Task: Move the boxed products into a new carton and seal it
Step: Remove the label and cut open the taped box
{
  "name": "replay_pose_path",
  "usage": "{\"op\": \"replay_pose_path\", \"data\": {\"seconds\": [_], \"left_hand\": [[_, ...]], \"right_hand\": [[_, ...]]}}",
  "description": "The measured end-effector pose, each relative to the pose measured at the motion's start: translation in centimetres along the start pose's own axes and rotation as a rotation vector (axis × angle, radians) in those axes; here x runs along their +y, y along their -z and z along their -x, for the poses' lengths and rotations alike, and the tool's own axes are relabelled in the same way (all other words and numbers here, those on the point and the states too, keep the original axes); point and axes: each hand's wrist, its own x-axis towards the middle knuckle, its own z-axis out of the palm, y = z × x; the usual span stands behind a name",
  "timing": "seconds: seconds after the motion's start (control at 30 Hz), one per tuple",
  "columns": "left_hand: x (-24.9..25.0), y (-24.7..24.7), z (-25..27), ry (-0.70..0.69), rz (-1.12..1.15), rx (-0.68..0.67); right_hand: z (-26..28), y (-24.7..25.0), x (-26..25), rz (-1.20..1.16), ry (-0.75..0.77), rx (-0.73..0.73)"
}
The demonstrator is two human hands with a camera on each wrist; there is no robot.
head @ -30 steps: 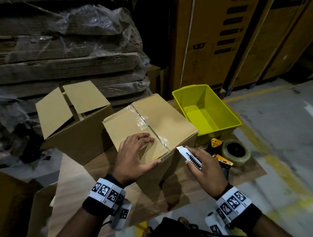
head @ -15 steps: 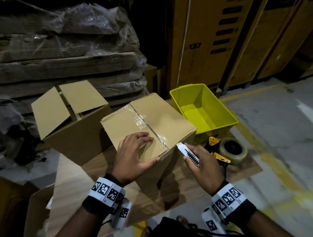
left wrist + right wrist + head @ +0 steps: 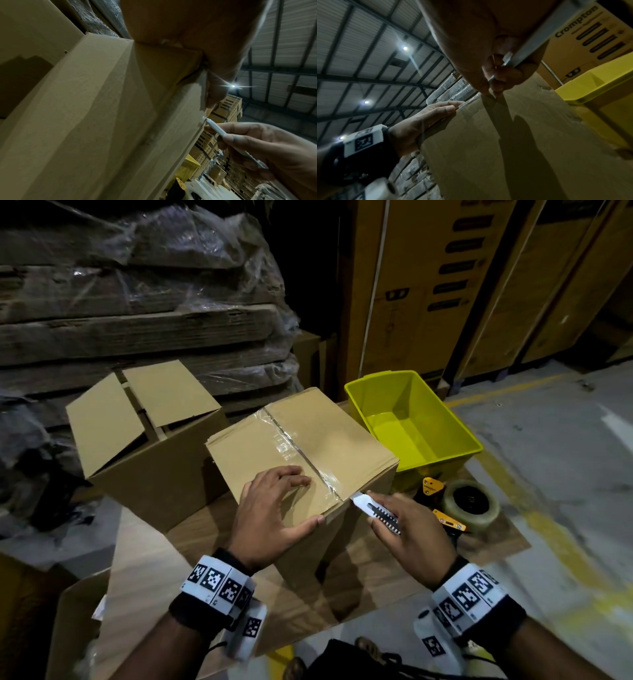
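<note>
The sealed carton (image 3: 301, 453) stands at the middle of a wooden board (image 3: 144, 577), its top seam covered by a strip of clear tape (image 3: 301, 453) that runs from 11 o'clock to 5 o'clock across the lid. The left hand (image 3: 270, 515) lies flat on the near part of the lid, fingers straight and pressing down, thumb along the near top edge; it grasps nothing. The right hand (image 3: 411, 529), at 3 o'clock of that hand, is closed around a white utility knife (image 3: 375, 510), whose tip meets the carton's near edge just where the tape comes over it. From the left wrist view the knife's point (image 3: 206, 119) seems to touch the cardboard corner, though the blur there makes contact hard to confirm. At 9 o'clock of the sealed carton sits an open carton (image 3: 150, 446) with its flaps raised, touching or nearly touching it. At 2 o'clock is a yellow plastic bin (image 3: 414, 419). At 4 o'clock, just beyond the right hand, a tape dispenser (image 3: 442, 505) with a roll of tape (image 3: 471, 503) lies on the board. Plastic-wrapped stacks (image 3: 137, 296) rise at 11 o'clock, and tall printed cartons (image 3: 428, 285) stand at 1 o'clock.
</note>
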Motion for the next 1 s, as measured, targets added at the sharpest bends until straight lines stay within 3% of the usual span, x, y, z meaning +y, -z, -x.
{"op": "replay_pose_path", "data": {"seconds": [0.67, 1.0], "left_hand": [[-0.2, -0.1, 0.1, -0.002, 0.019, 0.01], [-0.3, -0.5, 0.5, -0.006, 0.089, 0.069]], "right_hand": [[0.5, 0.2, -0.8, 0.004, 0.015, -0.094], [0.6, 0.5, -0.2, -0.021, -0.061, -0.034]]}}
